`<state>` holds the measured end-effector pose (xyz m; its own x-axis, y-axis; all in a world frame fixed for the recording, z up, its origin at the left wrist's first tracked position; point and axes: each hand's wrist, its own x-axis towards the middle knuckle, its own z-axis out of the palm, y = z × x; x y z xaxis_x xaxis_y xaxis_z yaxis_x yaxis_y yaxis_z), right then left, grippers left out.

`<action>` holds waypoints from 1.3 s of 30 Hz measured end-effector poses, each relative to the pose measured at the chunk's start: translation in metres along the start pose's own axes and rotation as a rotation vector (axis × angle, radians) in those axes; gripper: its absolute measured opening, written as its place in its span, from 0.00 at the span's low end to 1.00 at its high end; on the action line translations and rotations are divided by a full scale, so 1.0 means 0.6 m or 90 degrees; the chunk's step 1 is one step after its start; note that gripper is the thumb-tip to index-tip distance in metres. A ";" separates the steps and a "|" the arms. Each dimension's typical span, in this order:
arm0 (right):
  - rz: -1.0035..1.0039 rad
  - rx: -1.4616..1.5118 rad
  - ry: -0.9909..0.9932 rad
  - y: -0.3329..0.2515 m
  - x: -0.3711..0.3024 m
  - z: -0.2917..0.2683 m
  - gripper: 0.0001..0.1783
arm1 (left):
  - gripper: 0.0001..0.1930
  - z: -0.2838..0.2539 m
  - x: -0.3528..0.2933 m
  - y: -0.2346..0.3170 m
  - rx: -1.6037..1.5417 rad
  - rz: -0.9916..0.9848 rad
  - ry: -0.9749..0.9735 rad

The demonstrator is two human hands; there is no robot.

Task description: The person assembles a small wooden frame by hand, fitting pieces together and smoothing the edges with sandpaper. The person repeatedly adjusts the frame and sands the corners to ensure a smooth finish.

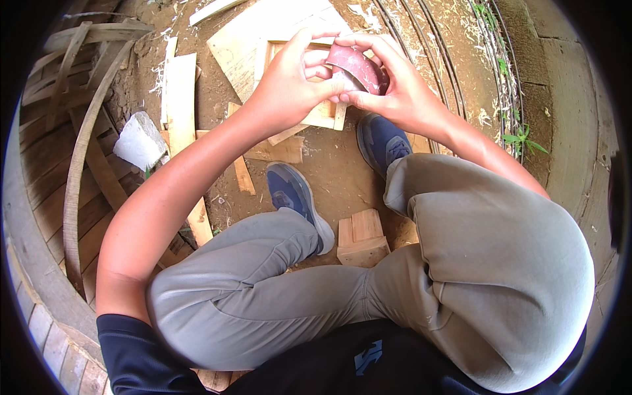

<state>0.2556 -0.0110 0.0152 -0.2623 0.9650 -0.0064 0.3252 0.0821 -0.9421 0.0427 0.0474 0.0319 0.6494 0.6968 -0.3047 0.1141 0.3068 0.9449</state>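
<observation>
A curled piece of dull red sandpaper [357,66] is bent into an arch between my two hands, over the ground in front of me. My left hand [297,78] pinches its left side, thumb pointing toward the right thumb. On the other side my right hand [399,84] is closed round the right edge, with fingers over the top and the thumb underneath. Below the hands lies a small wooden frame [340,118], partly hidden by them, against a pale flat board [238,54].
Wood strips [182,99] and a white stone block [140,141] lie on the left, beside a slatted wooden structure [79,151]. A small wooden block [362,238] sits between my shoes. Dark cables [440,52] run along the ground at the right, near green weeds [523,139].
</observation>
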 end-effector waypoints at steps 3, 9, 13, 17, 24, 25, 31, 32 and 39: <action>0.041 0.139 -0.014 0.004 0.002 0.005 0.29 | 0.26 0.002 0.001 -0.003 0.013 0.000 0.038; 0.073 0.124 0.017 -0.006 0.008 -0.005 0.23 | 0.18 -0.002 0.001 -0.003 0.007 -0.035 0.112; 0.058 0.116 0.116 0.000 0.011 0.007 0.19 | 0.20 0.001 -0.003 0.008 -0.020 -0.038 0.104; 0.005 -0.108 0.167 -0.029 0.014 -0.010 0.15 | 0.19 0.010 -0.006 0.006 -0.053 -0.037 0.093; 0.182 0.119 0.234 -0.021 0.033 -0.031 0.13 | 0.19 0.015 -0.012 0.018 -0.020 0.023 0.097; 0.211 0.167 0.218 -0.016 0.032 -0.036 0.12 | 0.19 0.014 -0.012 0.018 -0.001 0.025 0.096; 0.244 0.191 0.232 -0.028 0.035 -0.031 0.09 | 0.19 0.020 -0.019 0.015 -0.011 0.004 0.050; 0.232 0.162 0.239 -0.036 0.035 -0.029 0.09 | 0.19 0.020 -0.019 0.011 -0.024 0.003 0.054; -0.198 -0.283 0.294 -0.012 0.032 -0.024 0.06 | 0.24 0.025 -0.019 0.012 -0.024 -0.012 0.012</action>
<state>0.2613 0.0106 0.0267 -0.0236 0.8792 0.4758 0.6629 0.3701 -0.6508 0.0477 0.0318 0.0440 0.6336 0.7024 -0.3243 0.0977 0.3432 0.9342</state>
